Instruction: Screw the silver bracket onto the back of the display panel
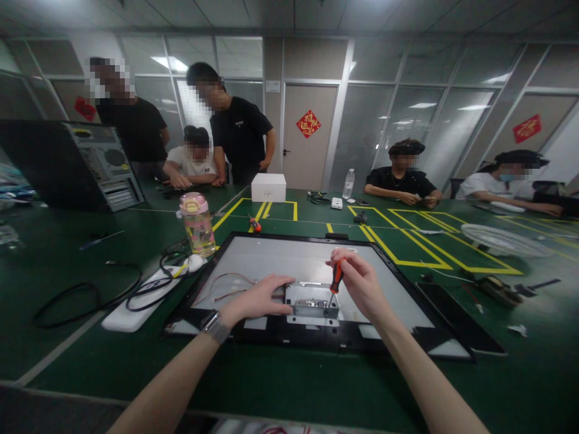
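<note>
A flat display panel [266, 256] with a black frame lies on the green table, its pale back facing up. Near its front edge sits a metal bracket [312, 304]. My right hand [359, 278] is closed around an orange and black screwdriver [336, 276], whose shaft points down at the bracket's right side. Whether the tip sits in a screw is too small to tell. My left hand [262, 296] lies with fingers apart at the bracket's left side, fingertips touching or close to it. Thin wires [230, 278] run across the panel left of that hand.
Left of the panel are a pink-lidded bottle [198, 226], a white power strip [140, 301] and black cables. A computer case [67, 166] stands far left. A dark flat strip [459, 316] lies right. White box [268, 188] and several people are across the table.
</note>
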